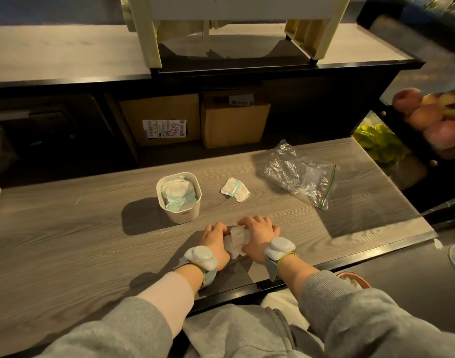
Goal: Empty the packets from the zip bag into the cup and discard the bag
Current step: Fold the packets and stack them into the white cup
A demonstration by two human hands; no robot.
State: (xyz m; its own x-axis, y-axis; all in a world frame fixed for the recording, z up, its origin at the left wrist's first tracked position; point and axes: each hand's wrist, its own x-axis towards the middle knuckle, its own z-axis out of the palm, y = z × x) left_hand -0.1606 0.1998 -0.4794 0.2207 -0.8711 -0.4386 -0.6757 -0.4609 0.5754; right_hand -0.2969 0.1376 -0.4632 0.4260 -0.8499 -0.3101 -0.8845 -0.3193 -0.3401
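A white square cup (pixel 179 212) stands on the wooden table, filled with several white and pale-blue packets (pixel 178 193). To its right lie a few loose packets (pixel 235 189). The clear zip bag (pixel 300 174) with a green seal lies crumpled and flat at the right. Near the front edge, my left hand (pixel 214 242) and my right hand (pixel 260 235) both hold a small bunch of white packets (pixel 237 240) between them, fingers curled round it against the table.
The table (pixel 92 241) has a dark front edge. Behind it, cardboard boxes (pixel 167 120) sit under a dark shelf with a cream stand (pixel 221 29) on top. Peaches (pixel 428 112) and green produce (pixel 378 143) lie at the far right.
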